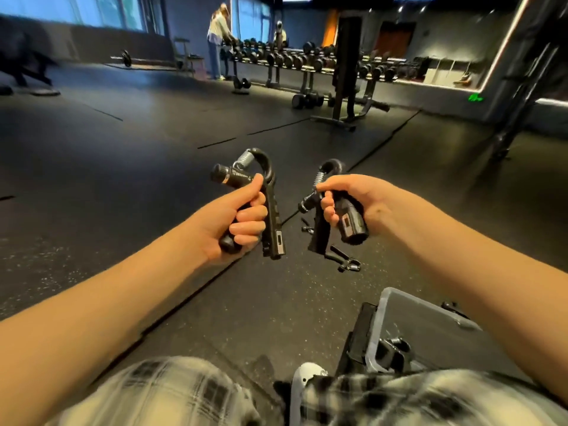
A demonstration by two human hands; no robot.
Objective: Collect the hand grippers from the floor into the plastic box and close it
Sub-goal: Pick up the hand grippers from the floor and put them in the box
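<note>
Your left hand [236,224]: centre of the frame, fingers wrapped round one handle of the first hand gripper [272,216], thumb laid up against its top. The other handle, with a small window, stands free to the right of your knuckles.
Your right hand [353,201]: right of centre, fingers curled round the second hand gripper [353,224], thumb tip by its spring. Your palm hides the upper part of the handle.
Hands together or apart: apart, with a clear gap; the two held grippers do not touch.
Loose hand gripper [344,261]: lies on the dark rubber floor [153,155], just below the second hand gripper. More small black pieces show behind that gripper, mostly covered, so you cannot count them.
Plastic box [376,330]: lower right, clear-walled. Your right forearm crosses its far side and your knee covers its near edge. You cannot make out a lid.
Black object in the box [395,352]: too blurred to name.
Plaid clothing [172,392]: bottom edge, blurred and cut off by the frame.
White object [305,375]: between your knees, partly hidden, unclear what it is.
Dumbbell rack [307,58]: upper middle, with a standing person [215,41] at its left end.
Upper left corner: a dark smear, unreadable.
</note>
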